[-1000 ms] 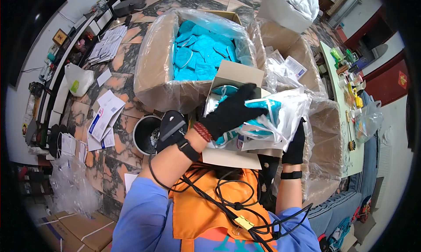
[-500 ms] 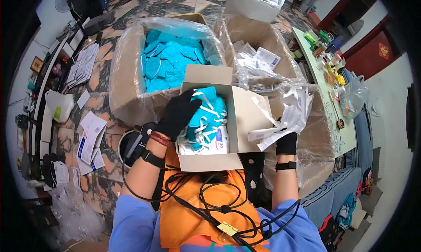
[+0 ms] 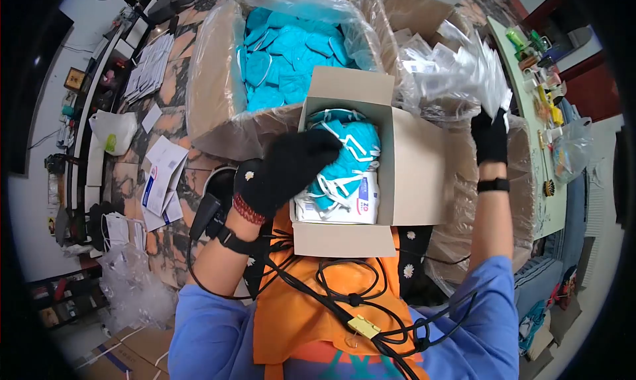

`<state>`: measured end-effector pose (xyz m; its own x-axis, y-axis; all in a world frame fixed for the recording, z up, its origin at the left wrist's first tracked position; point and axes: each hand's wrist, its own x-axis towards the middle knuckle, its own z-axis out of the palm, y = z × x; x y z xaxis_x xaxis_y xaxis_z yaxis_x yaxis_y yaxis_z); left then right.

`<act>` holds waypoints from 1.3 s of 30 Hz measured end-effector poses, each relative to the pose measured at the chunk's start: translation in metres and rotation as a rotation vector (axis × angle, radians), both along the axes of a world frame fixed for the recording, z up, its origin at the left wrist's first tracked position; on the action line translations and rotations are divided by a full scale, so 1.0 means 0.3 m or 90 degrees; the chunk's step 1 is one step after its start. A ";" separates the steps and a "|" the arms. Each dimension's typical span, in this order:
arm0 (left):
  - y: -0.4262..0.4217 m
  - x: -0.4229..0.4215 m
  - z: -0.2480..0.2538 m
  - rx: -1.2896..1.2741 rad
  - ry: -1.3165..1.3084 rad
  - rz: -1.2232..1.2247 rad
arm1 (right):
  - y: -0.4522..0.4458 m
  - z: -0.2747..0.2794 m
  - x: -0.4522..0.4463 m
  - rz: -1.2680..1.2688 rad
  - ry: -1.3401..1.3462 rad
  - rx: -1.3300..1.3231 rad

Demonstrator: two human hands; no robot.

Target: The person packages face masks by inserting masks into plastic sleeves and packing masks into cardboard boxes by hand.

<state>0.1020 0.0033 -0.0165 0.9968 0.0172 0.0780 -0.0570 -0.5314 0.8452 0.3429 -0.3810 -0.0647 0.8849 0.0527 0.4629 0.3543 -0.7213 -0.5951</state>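
An open small carton [image 3: 419, 168] stands in front of me with teal masks [image 3: 354, 148] and white printed packets [image 3: 361, 201] inside. Over its left side is my left hand [image 3: 295, 168], gloved in black, its fingertips closed against the teal masks; what they pinch, if anything, is hidden. My right hand [image 3: 490, 138], also black-gloved, is raised at the right, closed around a bunch of white plastic wrappers [image 3: 487, 75]. These wrappers are beside the large box of white packets [image 3: 430, 69].
Behind the carton is a large plastic-lined box [image 3: 215, 89] of teal masks. Another lined box [image 3: 523, 181] stands at the right, beside a pale green table [image 3: 556, 211] with bottles. Papers [image 3: 159, 175], a bag [image 3: 112, 132] and clear plastic [image 3: 136, 287] lie left.
My right hand has moved up and away with the white wrappers, toward the box of white packets. My left hand remains at the carton's masks. The camera view has shifted.
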 end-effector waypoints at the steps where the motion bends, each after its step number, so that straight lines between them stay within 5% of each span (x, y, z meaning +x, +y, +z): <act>1: -0.006 -0.022 0.037 0.044 0.025 -0.087 | 0.004 0.000 0.048 -0.023 0.044 -0.025; 4: -0.003 -0.080 -0.035 0.087 0.077 -0.240 | 0.035 -0.002 0.182 -0.109 0.156 -0.072; 6: -0.011 -0.113 -0.121 0.085 0.096 -0.305 | 0.017 -0.045 0.240 0.065 0.236 0.093; 8: -0.027 -0.136 -0.160 0.099 0.099 -0.315 | 0.054 -0.047 0.232 0.063 0.264 0.115; 11: -0.037 -0.119 -0.178 0.141 0.056 -0.307 | 0.064 -0.106 0.224 0.191 0.330 0.345; 14: -0.026 -0.084 -0.180 0.270 -0.030 -0.255 | 0.081 -0.159 0.143 0.193 0.278 0.319; 20: 0.072 0.035 -0.198 0.086 -0.035 -0.088 | 0.248 -0.030 -0.154 0.171 0.324 0.567; 23: 0.089 0.041 -0.088 0.042 0.009 -0.009 | 0.350 0.080 -0.298 0.254 0.364 0.343; 26: 0.093 0.020 -0.090 0.032 -0.027 0.019 | 0.420 0.051 -0.457 0.486 0.593 0.259; 28: 0.086 0.002 -0.099 -0.013 -0.038 0.038 | 0.485 0.105 -0.567 0.656 0.505 -0.052; 30: 0.088 -0.016 -0.111 -0.060 -0.024 0.056 | 0.484 -0.036 -0.639 0.737 0.149 -0.279; 36: 0.100 -0.079 -0.061 -0.056 -0.006 0.092 | 0.580 0.001 -0.689 0.655 0.316 -0.505; 39: 0.108 -0.097 -0.051 -0.065 -0.001 0.095 | 0.580 -0.033 -0.681 0.665 0.261 -0.526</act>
